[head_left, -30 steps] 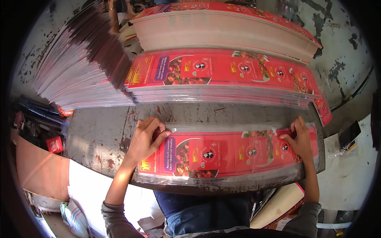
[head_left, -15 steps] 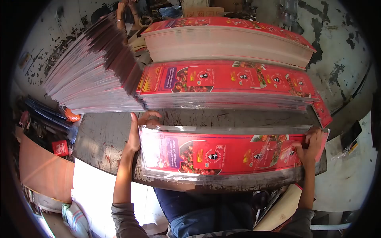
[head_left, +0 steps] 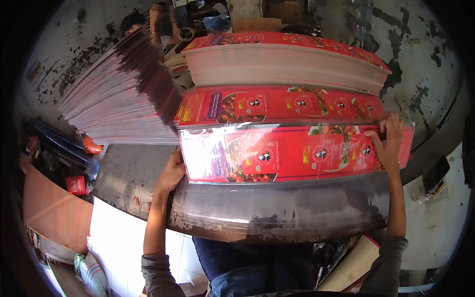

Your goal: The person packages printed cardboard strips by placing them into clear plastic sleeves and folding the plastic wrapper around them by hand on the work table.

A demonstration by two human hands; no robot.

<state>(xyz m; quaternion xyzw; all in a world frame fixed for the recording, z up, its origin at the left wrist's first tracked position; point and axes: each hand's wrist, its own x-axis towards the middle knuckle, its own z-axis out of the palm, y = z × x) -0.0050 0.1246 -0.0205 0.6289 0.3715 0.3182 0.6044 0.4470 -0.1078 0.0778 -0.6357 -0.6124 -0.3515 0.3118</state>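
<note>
A long red printed sheet (head_left: 292,153) with a clear plastic cover is raised off the table, its far edge overlapping the front of the red sheet stack (head_left: 277,104). My left hand (head_left: 173,171) is at the sheet's left end, its fingers partly hidden behind the edge. At the right end, my right hand (head_left: 388,138) pinches the sheet, thumb on its face and fingers over the far edge. Beneath it, clear plastic (head_left: 282,205) lies along the table's front edge.
A taller stack (head_left: 287,64) stands behind. Fanned sheets (head_left: 118,99) lean at the left on the dark table (head_left: 123,173). A red box (head_left: 75,185) is left of the table. Another person's arm (head_left: 155,22) shows at the back, near a tape roll (head_left: 186,34).
The red sheet has risen from the table and moved away from my body toward the stack, with both hands moving along. Clear plastic is now uncovered beneath it.
</note>
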